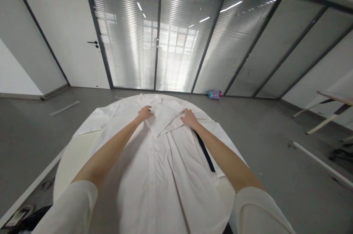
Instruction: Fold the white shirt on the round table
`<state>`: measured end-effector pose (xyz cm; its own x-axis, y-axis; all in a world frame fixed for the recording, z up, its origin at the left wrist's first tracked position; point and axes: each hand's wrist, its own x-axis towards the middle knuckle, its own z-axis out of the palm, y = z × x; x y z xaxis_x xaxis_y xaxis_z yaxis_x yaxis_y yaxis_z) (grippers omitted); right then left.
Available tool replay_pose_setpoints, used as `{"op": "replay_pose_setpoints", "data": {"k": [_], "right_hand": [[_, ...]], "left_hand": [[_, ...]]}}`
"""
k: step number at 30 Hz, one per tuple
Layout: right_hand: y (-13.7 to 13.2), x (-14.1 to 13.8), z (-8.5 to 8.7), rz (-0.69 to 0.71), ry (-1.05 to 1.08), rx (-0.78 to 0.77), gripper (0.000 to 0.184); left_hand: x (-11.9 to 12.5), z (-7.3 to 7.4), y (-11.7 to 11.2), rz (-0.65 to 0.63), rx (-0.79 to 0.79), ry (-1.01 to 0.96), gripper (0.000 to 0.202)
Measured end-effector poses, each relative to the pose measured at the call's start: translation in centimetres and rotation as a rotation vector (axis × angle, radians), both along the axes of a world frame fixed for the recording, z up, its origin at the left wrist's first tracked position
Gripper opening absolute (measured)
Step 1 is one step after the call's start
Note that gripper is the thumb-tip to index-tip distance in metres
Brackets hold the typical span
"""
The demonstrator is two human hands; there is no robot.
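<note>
White shirt [154,160] lies flat, front up, on the round desk [71,156]; left hand [144,112] and right hand [189,117] press open-palmed near the collar, pinning the fabric smooth.

Pretty bare office space here. Grey floor [261,131] all around, with a glass partition wall [176,31] straight ahead, dark frames and closed blinds behind the glass (ceiling strip lights reflect in it). To the left there's a white door [68,31] with a black handle [93,43]. A small teal and pink bottle [214,94] lies on the floor at the foot of the glass. Off to the right, the light wooden legs of another table [328,110], plus a long white strip [320,162] lying on the floor, and another strip [64,108] over on the left.
</note>
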<state>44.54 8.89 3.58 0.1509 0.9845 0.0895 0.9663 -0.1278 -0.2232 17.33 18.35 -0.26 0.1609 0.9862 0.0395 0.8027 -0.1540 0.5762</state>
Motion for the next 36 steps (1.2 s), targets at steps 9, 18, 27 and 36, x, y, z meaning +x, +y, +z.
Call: {"op": "replay_pose_setpoints", "data": {"k": [9, 18, 27, 36], "right_hand": [[-8.7, -7.1, -1.8, 1.076, -0.085, -0.039, 0.02], [-9.5, -7.2, -2.4, 1.053, -0.075, 0.002, 0.03], [-11.4, -6.3, -2.6, 1.001, -0.217, -0.003, 0.038], [-12.4, -6.0, -2.9, 0.993, -0.255, 0.041, 0.037]], "left_hand": [[0.1, 1.4, 0.3, -0.225, 0.089, 0.071, 0.022], [-6.5, 2.3, 1.5, -0.26, 0.062, 0.224, 0.026], [6.2, 2.2, 4.1, -0.499, 0.308, 0.313, 0.068], [11.8, 1.0, 3.5, -0.663, 0.44, 0.454, 0.05]]}}
